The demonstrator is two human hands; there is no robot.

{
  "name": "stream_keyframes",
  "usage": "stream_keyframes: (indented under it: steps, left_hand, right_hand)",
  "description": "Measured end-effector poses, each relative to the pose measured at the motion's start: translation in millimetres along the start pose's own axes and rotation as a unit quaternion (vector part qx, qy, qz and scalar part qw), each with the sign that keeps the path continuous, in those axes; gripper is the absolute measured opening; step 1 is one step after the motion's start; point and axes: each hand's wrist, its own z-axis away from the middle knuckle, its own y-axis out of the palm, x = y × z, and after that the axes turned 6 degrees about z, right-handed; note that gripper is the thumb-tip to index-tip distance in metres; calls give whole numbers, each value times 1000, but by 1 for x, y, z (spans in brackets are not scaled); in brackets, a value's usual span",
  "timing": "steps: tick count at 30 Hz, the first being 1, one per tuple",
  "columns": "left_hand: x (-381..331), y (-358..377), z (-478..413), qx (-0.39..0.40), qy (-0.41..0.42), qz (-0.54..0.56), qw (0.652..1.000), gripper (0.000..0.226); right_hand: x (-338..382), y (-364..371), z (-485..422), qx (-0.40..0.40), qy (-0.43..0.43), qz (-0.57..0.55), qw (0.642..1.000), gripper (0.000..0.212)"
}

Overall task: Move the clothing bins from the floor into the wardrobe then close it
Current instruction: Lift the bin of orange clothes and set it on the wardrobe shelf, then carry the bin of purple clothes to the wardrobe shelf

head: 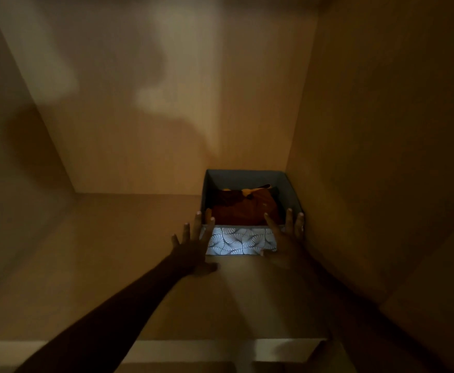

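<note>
The fabric clothing bin [243, 239] sat deep in the wardrobe [382, 130], in the back right corner of its shelf [112, 251], with folded rust-coloured clothes [244, 211] inside. It looked light and soft-walled, best taken at the front corners. Your left hand [193, 251] and right hand [285, 243] lay there, fingers [197, 222] splayed flat, grasping nothing.
</note>
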Motion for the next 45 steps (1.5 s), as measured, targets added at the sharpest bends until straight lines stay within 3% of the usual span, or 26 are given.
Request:
stream_keyframes:
  steps: [4,8,13,19,30,33,38,45]
  left_hand:
    - [2,-1,9,-22,21,88,996,108]
    - [6,14,38,-196,61,253,945,63]
    - [17,35,92,-266,-52,463,844,42]
    - [57,49,189,-313,-122,556,761,33]
    - [124,109,410,-422,-350,557,624,29]
    - [121,127,464,-473,-408,539,566,27]
    - [87,149,534,-559,-476,510,448,24]
    - [1,200,599,-651,-559,448,251,23]
  right_hand:
    - [0,-5,7,3,3,-40,999,100]
    - [15,-5,25,11,-17,-124,992,116]
    - [62,4,75,27,-36,-371,927,73]
    - [139,12,131,132,-72,-526,837,64]
    - [299,57,239,387,-224,-490,749,58]
    - [338,66,270,451,-280,-457,713,55]
    - [387,74,319,526,-396,-379,651,70]
    - [421,80,410,610,-518,-274,533,55]
